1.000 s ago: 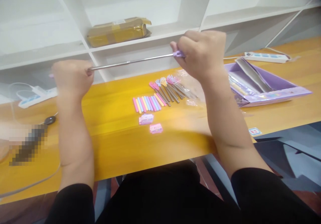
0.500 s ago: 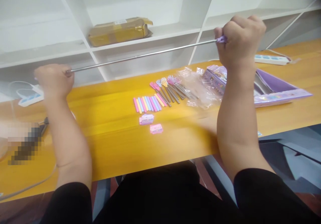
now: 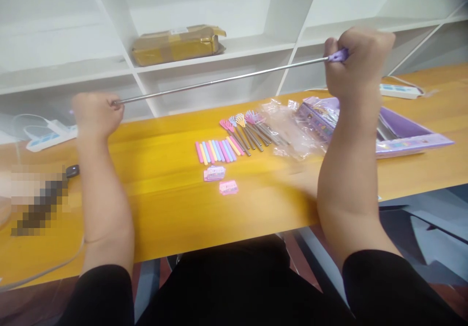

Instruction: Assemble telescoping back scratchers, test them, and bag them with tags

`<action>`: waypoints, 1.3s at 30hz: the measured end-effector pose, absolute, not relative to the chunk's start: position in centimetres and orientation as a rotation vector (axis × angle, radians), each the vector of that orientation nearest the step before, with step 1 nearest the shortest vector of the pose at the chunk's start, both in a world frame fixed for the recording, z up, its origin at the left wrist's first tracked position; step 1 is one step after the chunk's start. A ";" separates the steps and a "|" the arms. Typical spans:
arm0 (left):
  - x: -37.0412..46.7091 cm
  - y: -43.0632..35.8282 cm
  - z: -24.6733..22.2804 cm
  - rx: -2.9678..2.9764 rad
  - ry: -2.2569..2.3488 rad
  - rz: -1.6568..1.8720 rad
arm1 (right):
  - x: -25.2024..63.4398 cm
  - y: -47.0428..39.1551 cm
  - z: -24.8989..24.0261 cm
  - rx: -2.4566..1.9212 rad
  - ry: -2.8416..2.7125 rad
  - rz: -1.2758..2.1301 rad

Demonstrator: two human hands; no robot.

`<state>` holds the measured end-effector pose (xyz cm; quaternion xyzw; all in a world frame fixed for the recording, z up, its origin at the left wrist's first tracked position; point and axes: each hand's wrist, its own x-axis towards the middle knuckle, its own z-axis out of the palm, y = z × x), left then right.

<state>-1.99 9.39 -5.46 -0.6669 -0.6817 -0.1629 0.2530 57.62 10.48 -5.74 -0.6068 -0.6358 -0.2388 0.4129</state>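
Observation:
A thin silver metal rod stretches through the air between my two hands, above the table's back edge. My left hand is closed round its left end. In my right hand is the purple end piece at the rod's right end, partly hidden by the fingers. Below lie several hand-shaped heads on metal rods, in pink, blue and yellow. A row of pastel tubes is beside them, with small pink cards nearer the front.
Clear plastic bags and an open purple box are on the right of the table. White power strips lie at both sides. A taped brown carton rests on the white shelf behind.
Both hands have shifted right with the rod, my left hand more than my right. More of the purple end piece shows at my right hand.

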 end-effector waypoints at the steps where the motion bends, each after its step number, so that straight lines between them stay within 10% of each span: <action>1: -2.0 9.4 -5.4 -1.780 -1.863 -0.417 | 57.5 10.5 -5.8 -1.533 -1.599 -0.594; 39: -1.3 7.4 -3.7 -1.678 -1.938 -0.413 | 59.5 9.9 -5.7 -1.654 -1.444 -0.605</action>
